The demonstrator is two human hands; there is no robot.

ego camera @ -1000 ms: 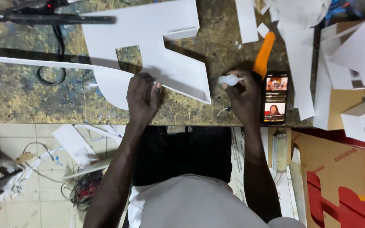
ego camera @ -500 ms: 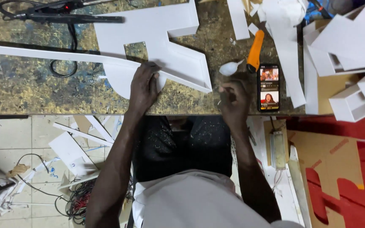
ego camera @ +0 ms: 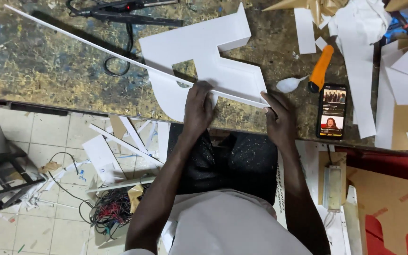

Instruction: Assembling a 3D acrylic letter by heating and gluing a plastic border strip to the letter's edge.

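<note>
A big white foam-board letter shape (ego camera: 204,47) lies on the worn workbench (ego camera: 38,66). A long thin white strip (ego camera: 95,47) runs from the far left across the shape to its right corner. My left hand (ego camera: 198,108) presses down on the strip and the lower edge of the shape. My right hand (ego camera: 279,118) pinches the strip's right end at the shape's corner. A small white glue bottle (ego camera: 289,84) lies on the bench just right of that hand.
An orange-handled cutter (ego camera: 320,67) and a phone (ego camera: 332,111) with a lit screen lie right of the shape. White strips and offcuts (ego camera: 360,71) pile at the right. A black tool with a cable (ego camera: 123,14) lies at the back. Scraps and wires litter the tiled floor (ego camera: 114,208).
My right hand has put down the glue bottle and moved to the strip's right end. The strip now lies along the shape's edge. My left hand stays pressed on it.
</note>
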